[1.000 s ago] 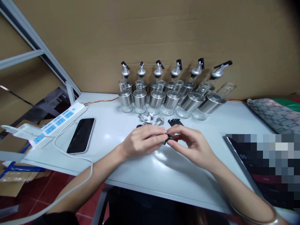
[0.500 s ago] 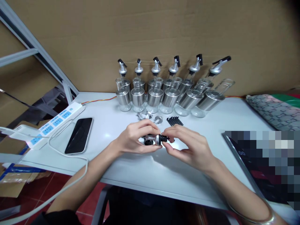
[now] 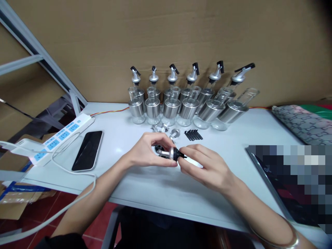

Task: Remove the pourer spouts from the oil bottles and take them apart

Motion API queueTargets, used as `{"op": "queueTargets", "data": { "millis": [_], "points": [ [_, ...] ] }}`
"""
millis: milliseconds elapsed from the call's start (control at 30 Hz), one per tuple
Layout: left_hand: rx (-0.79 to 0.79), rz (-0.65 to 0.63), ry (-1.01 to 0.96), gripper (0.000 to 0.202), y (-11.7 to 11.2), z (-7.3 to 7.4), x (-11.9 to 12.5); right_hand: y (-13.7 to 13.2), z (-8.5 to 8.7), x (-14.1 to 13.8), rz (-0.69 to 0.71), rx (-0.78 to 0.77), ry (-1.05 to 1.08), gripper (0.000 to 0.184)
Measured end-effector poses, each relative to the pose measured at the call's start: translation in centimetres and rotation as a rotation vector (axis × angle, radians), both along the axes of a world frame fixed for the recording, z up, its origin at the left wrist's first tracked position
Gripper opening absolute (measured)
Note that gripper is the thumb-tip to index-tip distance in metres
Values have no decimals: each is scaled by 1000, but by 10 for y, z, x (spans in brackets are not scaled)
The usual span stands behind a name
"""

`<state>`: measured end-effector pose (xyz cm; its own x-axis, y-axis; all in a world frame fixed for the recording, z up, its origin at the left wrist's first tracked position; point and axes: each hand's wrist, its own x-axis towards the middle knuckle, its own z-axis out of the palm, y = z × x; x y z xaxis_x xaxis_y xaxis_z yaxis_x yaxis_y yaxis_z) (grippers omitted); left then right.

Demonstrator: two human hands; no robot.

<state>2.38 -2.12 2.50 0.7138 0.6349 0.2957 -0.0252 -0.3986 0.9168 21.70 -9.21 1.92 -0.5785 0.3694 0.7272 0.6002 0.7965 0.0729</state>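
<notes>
Lying sideways between left hand (image 3: 145,150) and right hand (image 3: 211,167), silver-black pourer (image 3: 171,153) pinched by both.

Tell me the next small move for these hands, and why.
Probably have the right hand press the black stopper toward the silver pourer, checking that it sits firmly: the left hand holds the pourer, and the right is at the stopper's end.

The small silver-and-black pourer spout (image 3: 172,154) pairs a smooth, metallic-looking collar with dark, plastic-looking fittings. The silver-sleeved cylindrical bottles (image 3: 172,108) combine clear, glossy glass with satiny metal. The slim black strips (image 3: 193,135) look like plastic. The smooth white tabletop (image 3: 121,133) has a soft sheen; the broad brown cardboard backdrop (image 3: 155,34) is matt, faintly creased.
</notes>
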Motion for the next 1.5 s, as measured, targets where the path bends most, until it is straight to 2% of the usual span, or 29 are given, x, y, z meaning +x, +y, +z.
{"op": "queueTargets", "data": {
  "millis": [133,267,400,533,633,733,867,1033,1167,1300,1400,1500],
  "points": [
    [-189,4,6,29,2,0,-1,-1,-1,1,-19,77,4,16],
    [-172,66,-43,28,4,-5,1,0,-9,4,-85,6,182,19],
    [14,153,-70,30,8,-12,3,5,-14,6,-154,-43,283,21],
    [386,429,32,28,20,-18,-3,9,-13,7,-223,-92,355,26],
    [459,546,162,32,30,-24,-8,10,-11,8,-268,-125,408,25],
    [428,554,231,34,36,-33,-6,10,-10,7,-267,-164,414,24],
    [413,513,185,18,40,-43,3,9,-12,6,-263,-175,378,23],
    [437,376,218,10,39,-48,9,10,-15,7,-277,-192,390,21],
    [491,351,293,10,37,-45,5,14,-19,9,-347,-357,498,20],
    [564,419,423,15,34,-37,-1,20,-26,14,-407,-670,717,24],
    [505,459,571,31,32,-33,-5,22,-29,15,-357,-926,934,38],
    [445,452,650,39,33,-33,-7,21,-24,14,-305,-1113,1043,46]
  ]
}}
